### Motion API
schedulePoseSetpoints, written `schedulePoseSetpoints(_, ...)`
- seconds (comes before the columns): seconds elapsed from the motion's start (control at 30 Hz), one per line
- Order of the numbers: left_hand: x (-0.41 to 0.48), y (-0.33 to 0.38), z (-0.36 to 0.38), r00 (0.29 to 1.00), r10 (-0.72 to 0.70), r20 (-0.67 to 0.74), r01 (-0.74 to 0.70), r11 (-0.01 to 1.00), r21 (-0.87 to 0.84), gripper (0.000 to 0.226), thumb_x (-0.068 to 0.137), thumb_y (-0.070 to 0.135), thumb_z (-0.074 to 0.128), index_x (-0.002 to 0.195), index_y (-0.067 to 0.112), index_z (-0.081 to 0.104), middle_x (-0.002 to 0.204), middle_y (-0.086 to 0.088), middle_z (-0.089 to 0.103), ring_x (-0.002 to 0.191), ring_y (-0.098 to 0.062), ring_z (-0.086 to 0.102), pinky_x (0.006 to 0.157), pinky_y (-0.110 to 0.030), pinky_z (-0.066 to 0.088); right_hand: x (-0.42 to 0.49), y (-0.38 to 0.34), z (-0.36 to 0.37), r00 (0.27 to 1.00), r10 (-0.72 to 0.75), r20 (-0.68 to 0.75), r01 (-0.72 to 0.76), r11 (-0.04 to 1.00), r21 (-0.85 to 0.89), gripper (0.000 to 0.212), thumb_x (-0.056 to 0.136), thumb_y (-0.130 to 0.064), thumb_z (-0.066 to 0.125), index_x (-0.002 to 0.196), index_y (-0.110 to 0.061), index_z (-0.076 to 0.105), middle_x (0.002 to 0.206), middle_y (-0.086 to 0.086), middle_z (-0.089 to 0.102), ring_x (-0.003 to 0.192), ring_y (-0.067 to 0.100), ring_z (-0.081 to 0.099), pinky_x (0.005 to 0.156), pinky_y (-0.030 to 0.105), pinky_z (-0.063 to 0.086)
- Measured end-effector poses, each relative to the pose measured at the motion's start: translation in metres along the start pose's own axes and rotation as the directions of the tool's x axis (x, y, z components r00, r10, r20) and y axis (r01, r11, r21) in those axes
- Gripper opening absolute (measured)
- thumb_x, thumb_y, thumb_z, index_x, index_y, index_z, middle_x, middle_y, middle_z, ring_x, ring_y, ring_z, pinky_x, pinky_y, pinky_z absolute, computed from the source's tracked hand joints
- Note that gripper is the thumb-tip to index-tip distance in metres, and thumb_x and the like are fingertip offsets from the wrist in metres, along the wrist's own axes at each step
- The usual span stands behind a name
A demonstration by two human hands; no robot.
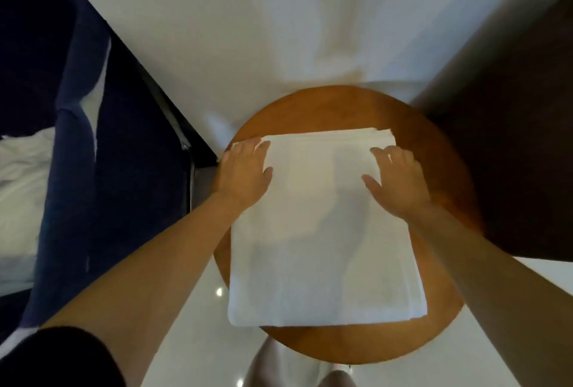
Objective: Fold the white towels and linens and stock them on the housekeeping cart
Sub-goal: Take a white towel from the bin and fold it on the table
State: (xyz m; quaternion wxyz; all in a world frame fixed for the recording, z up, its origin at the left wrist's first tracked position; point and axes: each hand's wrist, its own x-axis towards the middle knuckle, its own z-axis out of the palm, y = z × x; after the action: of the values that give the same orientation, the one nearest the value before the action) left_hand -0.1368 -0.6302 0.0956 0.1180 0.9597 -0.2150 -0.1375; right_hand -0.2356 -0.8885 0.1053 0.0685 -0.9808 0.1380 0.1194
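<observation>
Towel [319, 231] on table [434, 169], blue cart [124, 185] perhaps alongside

Round table [440, 150]: on the floor [186, 309], against the wall [279, 29] behind.
Folded towel [322, 231]: on the table, near-left corner overhanging the rim.
Left hand [245, 172]: flat on the towel, far-left of the table.
Right hand [397, 182]: flat on the towel, far-right of the table.
Cloth bin [102, 169]: left of the table.
Panel [511, 169]: right of the table.

I count one folded white towel [322, 231], one round wooden table [440, 169], one dark blue fabric bag [124, 175], and two hands: my left hand [245, 172], my right hand [400, 182].
</observation>
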Motion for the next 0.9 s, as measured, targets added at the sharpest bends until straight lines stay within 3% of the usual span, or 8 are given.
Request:
schedulePoseSetpoints(0.1, -0.009, 0.016, 0.052, 0.978, -0.008, 0.207, 0.002, 1.0, 0.027, 0.061, 0.098, 0.049, 0.035, 0.151, 0.024, 0.018, 0.159, -0.002, 0.012, 0.147, -0.022, 0.007, 0.116, -0.044, 0.006, -0.008, -0.007, 0.048, 0.96, -0.122, 0.25, 0.104, 0.991, 0.084, 0.087, 0.078, -0.074, 0.038, 0.15, -0.03, 0.015, 0.158, 0.006, 0.011, 0.145, 0.03, 0.009, 0.116, 0.047, 0.012)
schedulePoseSetpoints(0.17, -0.009, 0.024, 0.084, 0.963, -0.044, 0.265, 0.039, 0.999, 0.026, 0.07, 0.093, 0.064, 0.022, 0.152, 0.029, 0.006, 0.16, 0.001, -0.001, 0.147, -0.022, -0.004, 0.116, -0.047, -0.002, -0.005, -0.002, 0.076, 0.922, -0.144, 0.36, 0.13, 0.99, 0.064, 0.098, 0.067, -0.08, 0.028, 0.149, -0.038, -0.003, 0.159, 0.005, -0.011, 0.145, 0.03, -0.012, 0.115, 0.05, -0.002)
schedulePoseSetpoints(0.23, -0.004, 0.024, 0.105, 0.972, -0.064, 0.228, 0.061, 0.998, 0.019, 0.078, 0.08, 0.071, 0.004, 0.148, 0.035, -0.005, 0.16, 0.001, -0.007, 0.147, -0.022, -0.009, 0.115, -0.048, -0.007, 0.004, 0.006, 0.094, 0.917, -0.146, 0.372, 0.132, 0.989, 0.061, 0.099, 0.064, -0.084, 0.027, 0.143, -0.044, -0.017, 0.156, 0.003, -0.023, 0.142, 0.03, -0.023, 0.113, 0.052, -0.01)
schedulePoseSetpoints(0.33, 0.009, 0.024, 0.122, 0.992, -0.053, 0.111, 0.054, 0.998, -0.014, 0.072, 0.08, 0.069, 0.006, 0.144, 0.035, -0.002, 0.16, -0.002, 0.002, 0.147, -0.026, -0.002, 0.114, -0.051, -0.004, 0.021, 0.017, 0.106, 0.933, -0.172, 0.317, 0.161, 0.985, 0.059, 0.096, 0.065, -0.086, 0.027, 0.134, -0.047, -0.027, 0.154, 0.002, -0.028, 0.14, 0.029, -0.028, 0.11, 0.051, -0.016)
schedulePoseSetpoints(0.47, 0.039, 0.035, 0.127, 0.998, -0.062, 0.025, 0.063, 0.998, -0.02, 0.069, 0.087, 0.063, 0.018, 0.148, 0.03, 0.011, 0.159, -0.005, 0.014, 0.146, -0.029, 0.008, 0.114, -0.052, 0.001, 0.053, 0.035, 0.105, 0.945, -0.198, 0.262, 0.187, 0.98, 0.068, 0.097, 0.064, -0.089, 0.023, 0.139, -0.046, -0.02, 0.155, 0.0, -0.025, 0.141, 0.026, -0.027, 0.109, 0.046, -0.02)
schedulePoseSetpoints(0.63, 0.081, 0.04, 0.13, 0.994, -0.108, -0.031, 0.107, 0.994, -0.013, 0.07, 0.088, 0.063, 0.017, 0.15, 0.032, 0.011, 0.16, -0.001, 0.008, 0.147, -0.025, 0.002, 0.114, -0.045, -0.007, 0.098, 0.05, 0.098, 0.965, -0.22, 0.145, 0.212, 0.975, 0.065, 0.1, 0.061, -0.089, 0.016, 0.148, -0.042, -0.002, 0.159, 0.0, -0.011, 0.144, 0.024, -0.016, 0.109, 0.041, -0.016)
schedulePoseSetpoints(0.9, 0.125, 0.036, 0.122, 0.991, -0.104, -0.086, 0.105, 0.994, 0.009, 0.071, 0.087, 0.063, 0.018, 0.15, 0.031, 0.014, 0.159, -0.002, 0.012, 0.147, -0.025, 0.005, 0.115, -0.047, -0.001, 0.138, 0.051, 0.093, 0.972, -0.235, -0.005, 0.234, 0.967, 0.095, 0.096, 0.065, -0.084, 0.024, 0.148, -0.035, 0.023, 0.159, 0.005, 0.011, 0.146, 0.026, 0.004, 0.11, 0.04, -0.006)
